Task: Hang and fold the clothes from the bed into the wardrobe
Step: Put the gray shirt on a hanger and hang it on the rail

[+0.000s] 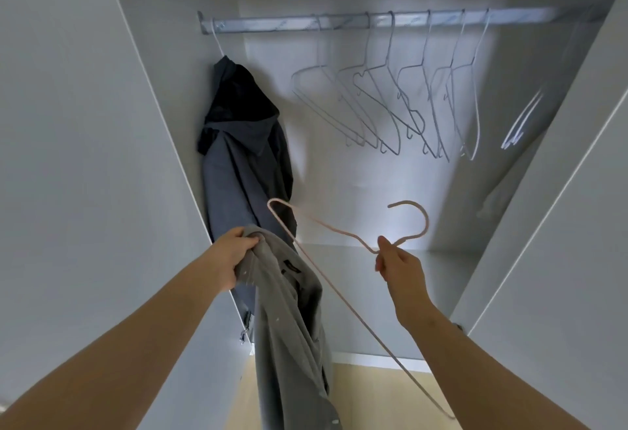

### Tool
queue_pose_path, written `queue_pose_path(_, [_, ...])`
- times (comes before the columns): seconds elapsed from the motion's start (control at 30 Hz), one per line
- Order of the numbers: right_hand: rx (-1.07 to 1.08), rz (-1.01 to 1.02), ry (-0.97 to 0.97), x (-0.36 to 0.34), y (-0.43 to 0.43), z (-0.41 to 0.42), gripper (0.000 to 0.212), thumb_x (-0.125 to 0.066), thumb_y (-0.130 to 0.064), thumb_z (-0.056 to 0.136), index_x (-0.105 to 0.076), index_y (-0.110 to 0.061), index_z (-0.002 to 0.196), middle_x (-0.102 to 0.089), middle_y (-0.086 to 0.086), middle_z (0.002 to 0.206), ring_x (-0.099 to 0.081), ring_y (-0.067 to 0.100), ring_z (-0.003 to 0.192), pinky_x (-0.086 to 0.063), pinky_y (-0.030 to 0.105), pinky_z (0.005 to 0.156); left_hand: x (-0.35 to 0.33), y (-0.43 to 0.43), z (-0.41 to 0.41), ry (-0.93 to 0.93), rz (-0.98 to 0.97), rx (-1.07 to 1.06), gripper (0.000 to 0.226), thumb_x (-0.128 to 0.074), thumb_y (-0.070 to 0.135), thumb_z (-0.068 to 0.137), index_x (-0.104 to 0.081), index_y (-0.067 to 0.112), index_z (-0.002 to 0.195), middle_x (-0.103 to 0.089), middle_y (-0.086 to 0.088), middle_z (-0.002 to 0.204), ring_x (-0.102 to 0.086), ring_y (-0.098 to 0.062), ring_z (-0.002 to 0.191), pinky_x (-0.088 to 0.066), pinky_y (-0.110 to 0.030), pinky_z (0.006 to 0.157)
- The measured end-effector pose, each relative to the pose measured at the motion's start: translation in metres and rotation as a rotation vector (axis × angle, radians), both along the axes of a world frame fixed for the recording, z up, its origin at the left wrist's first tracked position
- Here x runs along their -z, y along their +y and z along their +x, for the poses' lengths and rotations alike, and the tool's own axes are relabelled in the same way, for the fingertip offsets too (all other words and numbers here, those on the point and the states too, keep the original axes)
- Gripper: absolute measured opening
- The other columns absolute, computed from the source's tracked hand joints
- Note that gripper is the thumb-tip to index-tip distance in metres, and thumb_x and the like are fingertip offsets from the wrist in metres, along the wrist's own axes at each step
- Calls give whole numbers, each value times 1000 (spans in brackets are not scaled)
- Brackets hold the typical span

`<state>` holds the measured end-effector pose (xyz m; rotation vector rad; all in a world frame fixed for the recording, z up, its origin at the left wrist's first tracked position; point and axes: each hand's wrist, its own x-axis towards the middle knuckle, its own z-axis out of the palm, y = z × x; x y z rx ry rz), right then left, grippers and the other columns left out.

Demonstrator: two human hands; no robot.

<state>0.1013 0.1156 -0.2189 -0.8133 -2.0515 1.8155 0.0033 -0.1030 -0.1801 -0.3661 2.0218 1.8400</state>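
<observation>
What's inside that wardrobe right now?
A dark grey jacket hangs from the rail at the left, with bare wire hangers to its right. The grey garment held in the left hand hides the jacket's lower part.

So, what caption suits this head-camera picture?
Facing the wardrobe, left hand grips a grey garment, right hand pinches a pink hanger.

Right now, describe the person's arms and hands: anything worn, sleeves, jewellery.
No sleeves show: the left forearm and right forearm are bare to the frame's edge. The left hand and right hand carry no gloves, rings or watch that can be seen.
</observation>
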Motion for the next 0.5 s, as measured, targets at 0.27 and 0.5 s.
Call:
queue_pose_path(0.27, [-44,-54,-63,-40,-15,-20,39,-45,-11,90,-33,-10,53,-30,0,47,-27,13,49,-26,24,51,-44,-39,-37,151,28,-98,12,-52,19,95,-57,17,84,-59,-10,82,-58,-21,70,-48,-29,57])
queue_pose_path(0.5, [-89,45,-96,-58,-30,-30,38,-44,-12,90,-32,-13,54,-29,-2,46,-24,9,43,-25,20,46,-68,-60,-53,238,48,-117,17,-51,16,94,-58,15,79,-58,-12,78,-56,-22,68,-50,-34,63])
